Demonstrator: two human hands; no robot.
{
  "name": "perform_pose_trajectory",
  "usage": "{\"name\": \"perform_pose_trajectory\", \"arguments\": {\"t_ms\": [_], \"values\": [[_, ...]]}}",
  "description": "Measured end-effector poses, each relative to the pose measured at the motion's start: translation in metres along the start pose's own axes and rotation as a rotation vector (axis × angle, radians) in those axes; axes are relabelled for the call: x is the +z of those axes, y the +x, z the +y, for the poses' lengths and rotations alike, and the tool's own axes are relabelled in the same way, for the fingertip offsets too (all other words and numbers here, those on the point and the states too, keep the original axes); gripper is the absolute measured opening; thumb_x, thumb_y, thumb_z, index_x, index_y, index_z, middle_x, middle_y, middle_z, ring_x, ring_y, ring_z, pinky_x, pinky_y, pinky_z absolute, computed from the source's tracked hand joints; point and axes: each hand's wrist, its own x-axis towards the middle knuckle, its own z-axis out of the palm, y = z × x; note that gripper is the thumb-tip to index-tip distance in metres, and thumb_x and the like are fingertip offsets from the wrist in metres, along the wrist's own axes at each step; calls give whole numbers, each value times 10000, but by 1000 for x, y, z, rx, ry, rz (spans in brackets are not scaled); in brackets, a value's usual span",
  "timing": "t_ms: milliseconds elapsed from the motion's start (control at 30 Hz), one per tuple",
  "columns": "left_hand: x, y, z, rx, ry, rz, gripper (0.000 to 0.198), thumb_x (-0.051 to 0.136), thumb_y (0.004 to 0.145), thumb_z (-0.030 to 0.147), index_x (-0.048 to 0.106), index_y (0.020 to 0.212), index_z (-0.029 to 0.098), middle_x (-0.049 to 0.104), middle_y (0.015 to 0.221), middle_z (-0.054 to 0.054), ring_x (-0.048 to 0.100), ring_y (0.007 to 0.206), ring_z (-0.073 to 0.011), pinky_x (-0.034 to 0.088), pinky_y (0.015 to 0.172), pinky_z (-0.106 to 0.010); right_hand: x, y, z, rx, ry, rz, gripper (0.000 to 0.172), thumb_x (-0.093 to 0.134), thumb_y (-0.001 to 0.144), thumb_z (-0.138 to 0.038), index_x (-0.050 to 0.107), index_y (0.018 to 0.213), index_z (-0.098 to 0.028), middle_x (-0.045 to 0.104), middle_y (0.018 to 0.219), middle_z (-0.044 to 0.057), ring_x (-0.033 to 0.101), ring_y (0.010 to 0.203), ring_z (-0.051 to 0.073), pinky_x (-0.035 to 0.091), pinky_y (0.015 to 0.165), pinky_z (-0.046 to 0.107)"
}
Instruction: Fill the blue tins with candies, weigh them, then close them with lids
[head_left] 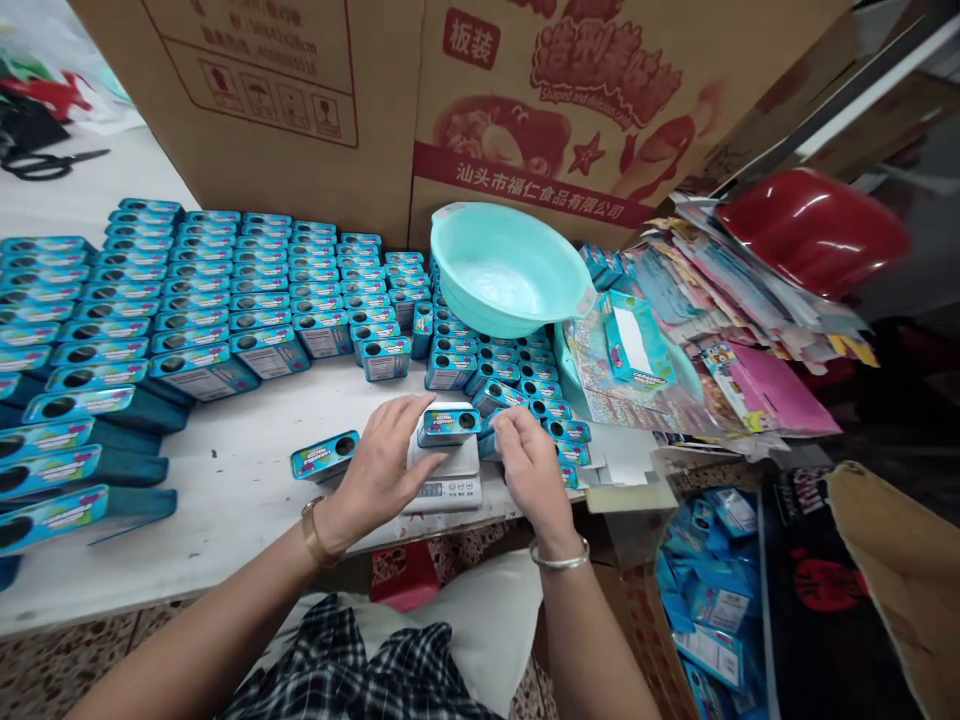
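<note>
A small blue candy box [450, 424] with a dark round hole in its top stands on a white digital scale [457, 492]. My left hand [382, 455] is at its left side, fingers and thumb apart around its near-left corner; I cannot tell if they touch it. My right hand [531, 468] is to the right of the scale with fingers curled together. The fingertips are against a blue box [488, 442], largely hidden behind them; whether they grip it is unclear. Another blue box [324, 457] stands by itself left of my left hand.
Rows of blue boxes [191, 362] fill the table's left and middle. A turquoise basin [510, 270] stands behind the scale, before a large carton [300, 120]. Flattened packaging [682, 290] and a red scoop-like container [814, 230] are at right. Below, an opened bag [712, 600] holds blue boxes.
</note>
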Motion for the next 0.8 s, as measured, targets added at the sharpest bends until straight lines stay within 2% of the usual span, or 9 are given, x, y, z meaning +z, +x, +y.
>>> {"name": "perform_pose_trajectory", "arguments": {"t_ms": [67,133,300,400,467,567,633,700,800], "values": [[-1,-3,-1,-7,1,7,598,601,882,331,353,1416,226,500,1335,-119,454,1247,-270,393,1055,-462,2,12,-1,-88,-353,-103,240,568,911,-371,646,767,-196,523,632,-38,415,584,100,325,549,210],[-2,-7,-4,-22,9,6,602,601,882,336,350,1417,224,498,1332,-119,450,1246,-269,393,1055,-457,3,19,-1,-114,-567,-190,282,491,947,-398,674,857,-204,575,679,-23,462,616,117,352,601,235],[-5,-11,-12,-47,16,10,586,591,887,340,354,1412,229,501,1326,-122,447,1242,-277,393,1050,-470,6,25,-4,-80,-701,-308,349,399,977,-409,612,1206,-255,656,862,8,556,722,157,396,691,277],[-5,-11,-13,-43,2,17,590,598,879,333,359,1408,229,505,1324,-123,450,1236,-281,396,1046,-474,7,27,-3,-63,-774,-366,378,386,977,-391,534,1309,-285,638,822,2,544,680,162,399,685,296],[-5,-11,-14,-41,-4,18,604,609,870,321,357,1411,228,508,1324,-123,450,1234,-283,394,1047,-477,7,29,-3,-61,-787,-365,390,421,963,-379,508,1330,-282,635,851,13,551,718,169,403,694,303],[-7,-11,-15,-37,7,11,612,609,868,319,354,1414,218,506,1326,-125,448,1232,-281,392,1049,-473,2,30,-7,-9,-625,-272,354,505,929,-387,545,1254,-251,579,771,-3,513,673,142,385,602,259],[-12,-10,-15,-32,28,16,613,604,871,345,355,1416,214,503,1329,-127,448,1233,-284,392,1046,-476,-6,26,-14,49,-338,-141,267,545,914,-398,577,1128,-241,440,628,-56,382,519,92,287,469,208],[-19,-7,-15,-17,56,40,624,598,873,380,352,1424,218,503,1332,-129,447,1237,-292,388,1046,-485,-20,15,-21,83,20,-3,179,575,905,-383,578,992,-227,306,576,-87,234,446,62,180,401,182],[-35,4,-13,17,103,72,628,585,878,402,351,1430,217,502,1340,-128,443,1248,-291,376,1054,-477,-46,-13,-18,141,459,127,127,623,885,-302,549,868,-200,252,581,-94,186,433,47,173,367,157]]}}
